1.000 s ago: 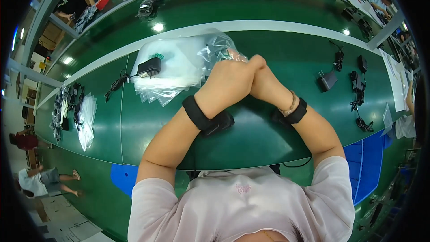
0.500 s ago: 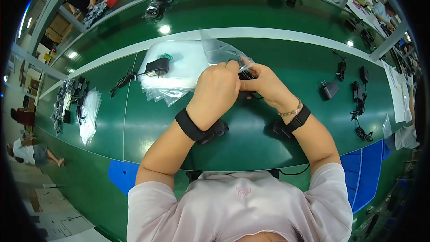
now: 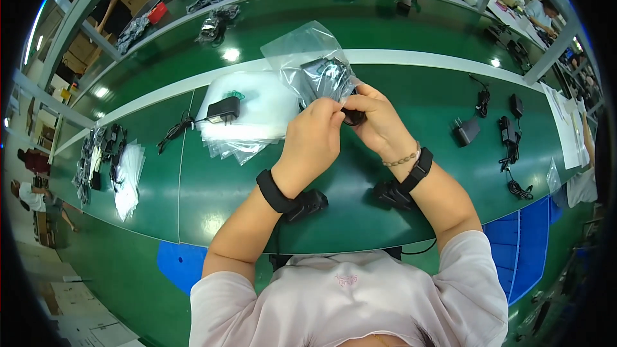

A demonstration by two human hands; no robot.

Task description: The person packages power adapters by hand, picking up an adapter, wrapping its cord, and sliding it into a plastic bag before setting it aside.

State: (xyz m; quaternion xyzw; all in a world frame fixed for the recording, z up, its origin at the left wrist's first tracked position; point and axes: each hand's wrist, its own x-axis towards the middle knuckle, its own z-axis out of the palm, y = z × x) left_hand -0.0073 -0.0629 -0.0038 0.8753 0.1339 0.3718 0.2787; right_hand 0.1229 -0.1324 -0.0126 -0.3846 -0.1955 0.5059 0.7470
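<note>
A clear plastic bag (image 3: 302, 45) stands up from my two hands, with a black power adapter (image 3: 319, 71) visible inside it through the film. My left hand (image 3: 312, 138) pinches the near edge of the bag. Thumb and fingers of my right hand (image 3: 380, 122) close on the bag's right side and on a bundled black cable (image 3: 353, 116) at its mouth. Left of my hands lies a stack of flat clear bags (image 3: 257, 115), topped by another black power adapter (image 3: 223, 110) and a green tie bundle (image 3: 236, 95).
More black adapters and cables lie to the right, one adapter (image 3: 466, 132) nearest. Bundled cables (image 3: 106, 154) and loose clear bags (image 3: 130, 183) are at the left. A raised white rail (image 3: 411, 58) crosses behind the hands. Blue bins (image 3: 514, 250) stand below the table edge.
The black adapter now shows inside the bag, where before my hands covered it. The bag is fuller and reaches farther up and left; my hands have shifted slightly.
</note>
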